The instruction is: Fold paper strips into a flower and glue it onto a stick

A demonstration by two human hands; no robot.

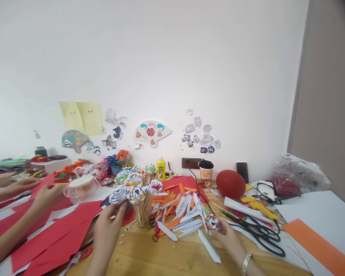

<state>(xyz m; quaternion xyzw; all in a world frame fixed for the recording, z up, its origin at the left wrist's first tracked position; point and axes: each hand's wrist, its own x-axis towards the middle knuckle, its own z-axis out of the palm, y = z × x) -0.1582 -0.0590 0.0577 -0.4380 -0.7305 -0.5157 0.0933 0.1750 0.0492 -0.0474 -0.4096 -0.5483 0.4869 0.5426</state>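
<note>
My right hand (225, 233) pinches a rolled paper flower (212, 222), white with orange and dark streaks, above the table near the paper strips. Just below the bunch of white paper flowers (136, 193), my left hand (108, 222) has its fingers bent and apart, with nothing visible in them; whether the fingertips touch the lowest flower I cannot tell. Those flowers stand over a clear cup of wooden sticks (143, 211). Folded white and orange paper strips (186, 214) lie in a loose pile between my hands.
At the left, another person's hands (47, 195) hold red paper over red sheets (60, 234). Black scissors (255, 232), a yellow glue gun (264, 210), a lidded coffee cup (206, 178) and a red balloon-like ball (230, 184) are to the right. A yellow bottle (161, 168) stands behind.
</note>
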